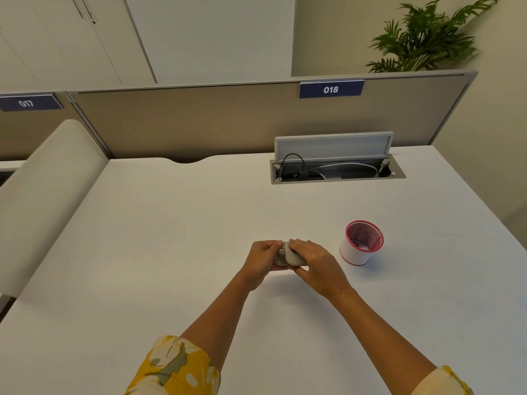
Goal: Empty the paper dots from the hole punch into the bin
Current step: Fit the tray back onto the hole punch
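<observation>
A small grey-white hole punch is held just above the white desk, near its middle. My left hand grips its left side from below. My right hand is closed over its right side and top, hiding much of it. The bin is a small white cup with a red rim and red base, standing upright on the desk a short way to the right of my hands. Something small lies at its bottom, too indistinct to name.
An open cable hatch with a raised lid and wires sits at the desk's back right. A beige partition with the tag 018 runs along the back. A padded divider borders the left. A plant stands behind.
</observation>
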A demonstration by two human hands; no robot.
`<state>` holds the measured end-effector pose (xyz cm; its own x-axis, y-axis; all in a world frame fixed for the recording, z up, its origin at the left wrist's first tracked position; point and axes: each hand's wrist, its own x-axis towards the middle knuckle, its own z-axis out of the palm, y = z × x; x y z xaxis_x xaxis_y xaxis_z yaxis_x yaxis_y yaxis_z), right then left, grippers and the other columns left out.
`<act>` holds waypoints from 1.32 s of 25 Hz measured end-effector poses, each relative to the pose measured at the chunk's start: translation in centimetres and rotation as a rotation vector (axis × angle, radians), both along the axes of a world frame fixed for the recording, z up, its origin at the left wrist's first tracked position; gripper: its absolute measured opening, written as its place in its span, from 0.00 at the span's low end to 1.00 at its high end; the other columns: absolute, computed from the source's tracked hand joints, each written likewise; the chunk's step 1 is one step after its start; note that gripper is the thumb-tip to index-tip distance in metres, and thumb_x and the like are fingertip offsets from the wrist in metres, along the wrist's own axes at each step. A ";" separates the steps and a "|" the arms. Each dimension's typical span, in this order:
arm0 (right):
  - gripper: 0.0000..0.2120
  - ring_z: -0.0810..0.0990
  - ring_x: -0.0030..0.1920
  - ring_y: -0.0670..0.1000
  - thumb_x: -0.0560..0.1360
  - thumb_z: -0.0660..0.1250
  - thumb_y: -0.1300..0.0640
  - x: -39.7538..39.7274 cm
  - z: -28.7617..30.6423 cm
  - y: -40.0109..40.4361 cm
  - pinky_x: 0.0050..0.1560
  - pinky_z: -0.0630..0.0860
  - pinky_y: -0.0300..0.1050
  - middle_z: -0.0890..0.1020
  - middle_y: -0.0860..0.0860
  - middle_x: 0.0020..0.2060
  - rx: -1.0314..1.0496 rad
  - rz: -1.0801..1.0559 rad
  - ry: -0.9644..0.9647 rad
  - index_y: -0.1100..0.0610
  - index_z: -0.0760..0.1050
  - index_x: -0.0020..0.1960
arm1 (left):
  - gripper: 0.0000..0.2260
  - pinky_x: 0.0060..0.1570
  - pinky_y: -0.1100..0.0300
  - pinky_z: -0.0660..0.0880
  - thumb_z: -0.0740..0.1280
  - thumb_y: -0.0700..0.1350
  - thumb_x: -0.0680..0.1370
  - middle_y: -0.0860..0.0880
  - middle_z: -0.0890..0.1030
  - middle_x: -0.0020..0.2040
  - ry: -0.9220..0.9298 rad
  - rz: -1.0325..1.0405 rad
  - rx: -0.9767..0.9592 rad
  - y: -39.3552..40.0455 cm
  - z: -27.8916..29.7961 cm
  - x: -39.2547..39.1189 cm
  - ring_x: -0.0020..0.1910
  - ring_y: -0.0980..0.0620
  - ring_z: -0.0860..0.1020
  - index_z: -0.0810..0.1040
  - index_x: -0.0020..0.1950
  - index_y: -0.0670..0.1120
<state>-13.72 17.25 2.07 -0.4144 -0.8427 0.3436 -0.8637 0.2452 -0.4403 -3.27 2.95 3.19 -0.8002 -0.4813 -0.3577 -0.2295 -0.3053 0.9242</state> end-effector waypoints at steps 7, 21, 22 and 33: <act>0.28 0.69 0.70 0.42 0.71 0.74 0.50 0.0 1.6 0.5 0.69 0.67 0.36 0.75 0.45 0.67 -0.117 -0.009 -0.332 0.52 0.72 0.69 | 0.13 0.43 0.54 0.83 0.60 0.42 0.85 0.39 0.84 0.49 -0.013 0.099 0.091 0.2 -0.1 0.1 0.47 0.43 0.83 0.83 0.54 0.38; 0.07 0.85 0.48 0.55 0.76 0.69 0.60 -4.1 2.2 0.4 0.48 0.83 0.45 0.86 0.55 0.45 -0.182 -0.271 -1.058 0.59 0.84 0.51 | 0.12 0.50 0.51 0.82 0.59 0.42 0.85 0.41 0.84 0.51 -0.004 0.116 0.172 -0.1 -0.4 0.1 0.50 0.43 0.82 0.82 0.53 0.41; 0.06 0.85 0.47 0.55 0.75 0.71 0.60 -4.3 2.3 0.5 0.48 0.83 0.45 0.86 0.55 0.45 -0.157 -0.260 -1.045 0.58 0.84 0.51 | 0.12 0.49 0.52 0.82 0.59 0.42 0.85 0.42 0.84 0.50 -0.005 0.111 0.165 -0.2 -0.3 0.2 0.49 0.44 0.82 0.82 0.53 0.41; 0.03 0.84 0.36 0.49 0.72 0.74 0.59 -3.8 3.1 -0.1 0.43 0.81 0.42 0.85 0.50 0.35 -0.060 -0.338 -0.758 0.57 0.85 0.45 | 0.13 0.51 0.50 0.83 0.58 0.41 0.85 0.41 0.84 0.52 -0.020 0.115 0.175 0.0 -0.7 0.2 0.49 0.43 0.82 0.82 0.54 0.40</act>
<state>-17.56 17.19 5.13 -0.7792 -0.6202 -0.0905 -0.2112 0.3959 -0.8937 -3.03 2.98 2.48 -0.7356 -0.4982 -0.4589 -0.2017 -0.4857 0.8505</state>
